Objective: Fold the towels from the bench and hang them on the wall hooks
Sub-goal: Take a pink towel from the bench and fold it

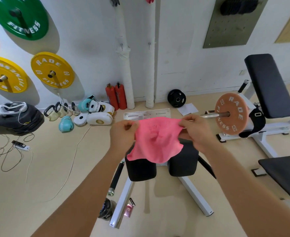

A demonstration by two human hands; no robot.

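**Pink towel held up over the padded counter**

Landmark: the pink towel (pixel 155 141), mid-frame.

Far left of the towel, on the wall: one green weight plate (pixel 19 16) on a peg, two yellow plates (pixel 53 70) below it. A dark stack of gear sits on the floor under them, a white cord draped on top; what it is I cannot tell.

Left of the towel, along the wall base: four kettlebells (pixel 60 111) in a row, two teal boxing gloves (pixel 66 124), several white pads in a heap (count unclear), two red fire extinguishers (pixel 116 96). A power strip (pixel 20 145) with loose cables lies on the floor, well left of the towel.

Left hand (pixel 122 135): fingers closed, pinching the towel's upper left edge.

The towel is stretched between both hands, top edge taut, the rest hanging loose and crumpled. It hangs in front of the counter (pixel 161 165), whose two black pads show just below it on a white frame.

Above the towel, on the wall: two small wall hooks (pixel 121 45), both bare.

Right hand (pixel 196 130): fingers closed, pinching the upper right edge.

Right of the towel: one black plate (pixel 176 98) against the wall, one orange-brown plate (pixel 231 113) on a bar, and a white machine with a black back pad.

No containers in view.
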